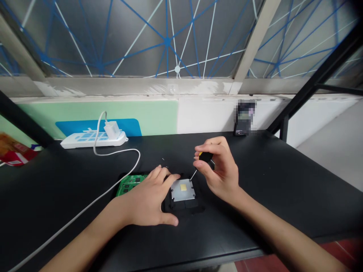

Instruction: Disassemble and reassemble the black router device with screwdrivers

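Observation:
My right hand (221, 166) grips a screwdriver (206, 156) with a black and yellow handle. Its thin shaft slants down to the upper right corner of a square silver metal plate (178, 193), which has a small pale yellow pad (183, 187) in its middle. This plate sits in a black housing (193, 206) on the table. Spread across the housing's left part is my left hand (150, 200), fingers and thumb apart, pressing on it. A green circuit board (127, 184) shows partly from under that hand.
A white power strip (82, 140) with a plugged-in charger (112, 130) lies at the back left; its white cable (85, 207) runs across the black table (283, 181). A red packet (18, 151) lies far left. A dark, pixelated object (243, 119) stands against the wall. Small bits lie behind my left hand.

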### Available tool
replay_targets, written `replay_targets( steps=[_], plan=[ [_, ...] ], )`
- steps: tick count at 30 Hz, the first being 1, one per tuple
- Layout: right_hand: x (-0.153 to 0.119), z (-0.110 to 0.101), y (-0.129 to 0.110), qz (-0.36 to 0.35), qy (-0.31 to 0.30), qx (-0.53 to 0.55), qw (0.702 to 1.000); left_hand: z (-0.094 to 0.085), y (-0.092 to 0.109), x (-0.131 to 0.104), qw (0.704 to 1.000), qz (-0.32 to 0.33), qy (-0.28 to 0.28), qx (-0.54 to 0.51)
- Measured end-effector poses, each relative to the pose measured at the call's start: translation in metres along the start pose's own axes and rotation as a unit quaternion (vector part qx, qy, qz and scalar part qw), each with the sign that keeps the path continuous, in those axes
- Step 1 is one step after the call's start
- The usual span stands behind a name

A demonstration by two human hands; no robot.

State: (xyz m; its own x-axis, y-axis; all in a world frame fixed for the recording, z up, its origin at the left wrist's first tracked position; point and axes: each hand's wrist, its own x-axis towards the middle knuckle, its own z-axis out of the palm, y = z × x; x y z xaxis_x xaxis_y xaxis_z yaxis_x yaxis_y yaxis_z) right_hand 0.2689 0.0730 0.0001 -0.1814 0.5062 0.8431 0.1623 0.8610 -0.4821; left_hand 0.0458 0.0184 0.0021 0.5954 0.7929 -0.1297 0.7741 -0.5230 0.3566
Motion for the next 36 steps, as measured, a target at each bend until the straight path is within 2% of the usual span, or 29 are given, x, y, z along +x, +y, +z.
replay_targets(
  steps=[8, 14, 19, 23, 29, 33, 36],
  plan=[
    [0.0033, 0.001, -0.0055, -0.019, 0.007, -0.021, 1.0, 0.0012, 0.0, 0.0002, 1.0, -0.007, 0.0, -0.005],
    [-0.0019, 0.0002, -0.0074, 0.044, -0.016, 0.021, 0.999, 0.0018, -0.0012, 0.0013, 1.0, 0.001, -0.001, 0.0],
    [-0.0043, -0.0017, -0.0061, 0.059, -0.03, 0.057, 0.996, 0.0018, -0.0008, 0.0001, 1.0, 0.001, 0.0, 0.002],
    [-0.0026, -0.0014, -0.0045, 0.037, -0.023, 0.04, 0.998, 0.0009, -0.0002, 0.0002, 1.0, -0.005, -0.006, 0.001],
    [-0.0003, -0.0009, -0.0003, -0.006, 0.018, -0.028, 0.999, 0.0011, 0.0007, 0.0009, 1.0, -0.012, -0.01, -0.002],
    [0.0039, -0.0021, -0.0037, -0.03, 0.019, -0.045, 0.998, -0.0003, 0.0011, 0.0004, 1.0, -0.015, -0.011, -0.005],
    [0.0049, -0.0023, -0.0076, -0.015, 0.013, -0.055, 0.998, -0.0005, 0.0001, 0.0, 1.0, -0.006, -0.007, -0.005]
  ],
)
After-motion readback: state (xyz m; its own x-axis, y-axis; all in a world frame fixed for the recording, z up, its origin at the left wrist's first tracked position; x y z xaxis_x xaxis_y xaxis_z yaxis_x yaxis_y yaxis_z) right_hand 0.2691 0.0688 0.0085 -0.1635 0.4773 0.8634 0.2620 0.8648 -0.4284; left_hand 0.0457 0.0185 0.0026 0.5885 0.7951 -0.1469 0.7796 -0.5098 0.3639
